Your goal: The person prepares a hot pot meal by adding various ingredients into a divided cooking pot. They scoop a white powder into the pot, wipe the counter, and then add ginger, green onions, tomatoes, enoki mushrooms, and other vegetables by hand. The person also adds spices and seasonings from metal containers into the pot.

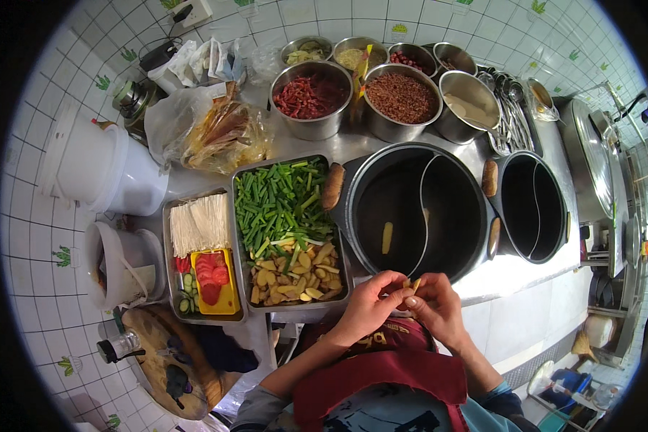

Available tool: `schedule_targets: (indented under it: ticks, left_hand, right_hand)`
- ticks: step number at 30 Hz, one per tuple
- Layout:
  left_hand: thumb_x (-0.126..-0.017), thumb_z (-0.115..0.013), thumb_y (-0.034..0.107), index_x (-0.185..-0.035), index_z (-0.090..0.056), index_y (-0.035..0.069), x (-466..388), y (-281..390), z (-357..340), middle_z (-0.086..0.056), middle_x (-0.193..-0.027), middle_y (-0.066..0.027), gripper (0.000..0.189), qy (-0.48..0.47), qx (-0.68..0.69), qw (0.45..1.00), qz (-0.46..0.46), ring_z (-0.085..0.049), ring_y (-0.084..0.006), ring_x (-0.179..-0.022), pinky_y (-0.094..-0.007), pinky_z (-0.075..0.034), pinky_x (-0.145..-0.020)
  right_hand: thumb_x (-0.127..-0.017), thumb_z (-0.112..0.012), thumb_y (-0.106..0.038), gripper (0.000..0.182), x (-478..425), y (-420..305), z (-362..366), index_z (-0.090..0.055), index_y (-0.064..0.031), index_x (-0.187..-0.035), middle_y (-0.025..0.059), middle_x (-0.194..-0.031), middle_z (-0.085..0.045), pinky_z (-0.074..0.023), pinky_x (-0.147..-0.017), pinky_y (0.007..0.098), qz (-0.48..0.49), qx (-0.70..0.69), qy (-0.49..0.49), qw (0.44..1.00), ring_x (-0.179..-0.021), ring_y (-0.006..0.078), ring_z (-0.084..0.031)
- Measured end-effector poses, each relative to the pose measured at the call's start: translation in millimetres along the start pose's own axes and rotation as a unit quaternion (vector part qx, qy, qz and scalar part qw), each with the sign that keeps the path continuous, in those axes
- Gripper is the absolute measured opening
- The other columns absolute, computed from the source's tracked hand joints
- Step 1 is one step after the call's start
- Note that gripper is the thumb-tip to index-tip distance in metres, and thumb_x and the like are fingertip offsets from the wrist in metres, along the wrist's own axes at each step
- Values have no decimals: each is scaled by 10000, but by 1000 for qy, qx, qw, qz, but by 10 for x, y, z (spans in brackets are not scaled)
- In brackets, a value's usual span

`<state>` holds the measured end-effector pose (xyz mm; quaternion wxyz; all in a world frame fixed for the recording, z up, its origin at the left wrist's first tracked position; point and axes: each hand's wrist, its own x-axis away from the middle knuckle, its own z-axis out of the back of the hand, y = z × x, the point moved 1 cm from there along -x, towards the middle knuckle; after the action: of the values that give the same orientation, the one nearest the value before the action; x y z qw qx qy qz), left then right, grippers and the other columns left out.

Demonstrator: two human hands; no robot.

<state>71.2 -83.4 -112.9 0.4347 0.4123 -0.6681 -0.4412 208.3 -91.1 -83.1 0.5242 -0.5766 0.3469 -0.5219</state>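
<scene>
My left hand (375,302) and my right hand (437,308) meet at the near rim of a large black divided hot pot (364,216). Their fingertips pinch small pale-yellow ginger pieces (416,283); the fingers partly hide them. Inside the pot, a curved metal divider (422,189) separates two compartments, and one pale strip, probably ginger (387,237), lies in the left one. Left of the pot, a steel tray (298,309) holds cut green scallions (275,200) above sliced ginger (297,275).
Another steel tray (167,227) carries enoki mushrooms (200,221) and a yellow dish (228,302) of tomato slices. Behind stand steel pots of dried chilies (310,97) and reddish peppercorns (402,97). A second divided pot (553,178) sits right; a round wooden board (156,367) lies lower left.
</scene>
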Motion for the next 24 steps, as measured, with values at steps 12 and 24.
schedule_targets:
  ticks: [12, 24]
  left_hand:
    - [-817, -418, 105, -858, -494, 4, -166, -46, -348, -504, -738, -15, 133, 71, 177, 977, 99, -485, -61, -705, -185, -425, -617]
    - [-745, -437, -24, -1082, -432, 79, -15, 18, -68, -471, -1037, -111, 353, 200, -251, 936, -146, -550, -127, -641, -207, -456, -536]
  right_hand:
    - [-694, -581, -49, 199, -158, -87, 378, -437, -6, -824, 82, -640, -560, -420, -429, 224, 290, 272, -63, 915, -532, 119, -551]
    - [-730, -533, -42, 107, -378, -13, 580, -488, 14, -808, 51, -571, -518, -367, -445, 179, 59, 300, 117, 945, -478, 69, -452]
